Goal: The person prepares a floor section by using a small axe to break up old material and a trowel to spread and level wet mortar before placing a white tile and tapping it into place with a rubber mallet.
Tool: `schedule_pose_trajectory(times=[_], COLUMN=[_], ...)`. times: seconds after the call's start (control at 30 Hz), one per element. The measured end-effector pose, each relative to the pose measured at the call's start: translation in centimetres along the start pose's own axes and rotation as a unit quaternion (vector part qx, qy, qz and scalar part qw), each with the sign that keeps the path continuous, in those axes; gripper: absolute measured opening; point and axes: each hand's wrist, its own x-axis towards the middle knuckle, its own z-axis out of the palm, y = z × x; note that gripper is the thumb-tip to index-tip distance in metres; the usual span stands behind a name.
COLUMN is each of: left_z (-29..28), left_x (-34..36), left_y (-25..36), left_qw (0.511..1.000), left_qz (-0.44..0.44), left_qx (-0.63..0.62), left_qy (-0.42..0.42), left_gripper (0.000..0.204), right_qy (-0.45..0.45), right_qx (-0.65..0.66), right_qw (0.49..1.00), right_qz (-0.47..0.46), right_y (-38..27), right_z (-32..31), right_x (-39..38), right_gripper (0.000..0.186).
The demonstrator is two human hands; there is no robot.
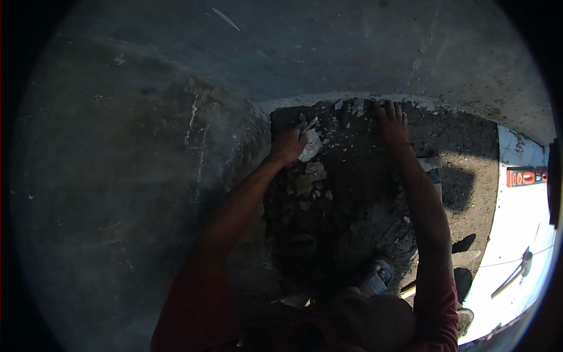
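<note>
My left hand [288, 144] is closed around something small, with a pale, thin tip showing past the fingers [312, 123]; I cannot make out what it is. A whitish lump of broken material [309, 149] lies right beside it, and loose chips [316, 173] are scattered over the dark, rough ground [358, 193]. My right hand [393, 126] lies with fingers apart on the ground near the base of the upper grey wall, holding nothing visible.
Grey walls [111, 164] meet left and above. At the right are a sunlit white slab [489, 293], a red level [522, 178] and a hammer-like tool [516, 273]. A sandalled foot [378, 276] shows below, near a wooden handle [409, 290].
</note>
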Motion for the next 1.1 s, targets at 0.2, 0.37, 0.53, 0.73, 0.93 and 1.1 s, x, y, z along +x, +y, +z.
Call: schedule_pose_trajectory(times=[0.2,0.37,0.53,0.73,0.93,1.1], left_z=[1.2,2.8,3.1,4.0,2.1,3.5], left_x=[-2.8,-4.5,-4.4,-5.0,-6.8,-4.0], left_y=[-8.3,-7.2,-6.5,-4.5,-5.4,-4.5], left_qw=[0.982,0.966,0.952,0.935,0.875,0.866], left_qz=[-0.014,-0.156,-0.100,-0.082,-0.133,-0.151], left_qx=[0.052,-0.065,-0.118,-0.229,-0.357,-0.402], left_qy=[0.180,0.198,0.266,0.259,0.300,0.255], left_gripper=[0.031,0.028,0.022,0.022,0.020,0.021], right_qy=[-0.127,-0.060,-0.179,-0.313,-0.415,-0.403], right_qx=[0.015,0.387,0.319,0.202,0.288,0.242], right_qw=[0.990,0.920,0.928,0.927,0.857,0.879], right_qz=[0.063,0.006,-0.068,-0.041,-0.098,-0.079], right_y=[-2.2,-10.9,-18.2,-20.1,-23.2,-20.1], right_z=[-1.3,-2.2,1.5,7.7,5.6,7.3], right_x=[0.8,0.2,1.3,3.1,5.7,4.6], right_gripper=[0.043,0.054,0.058,0.057,0.056,0.040])
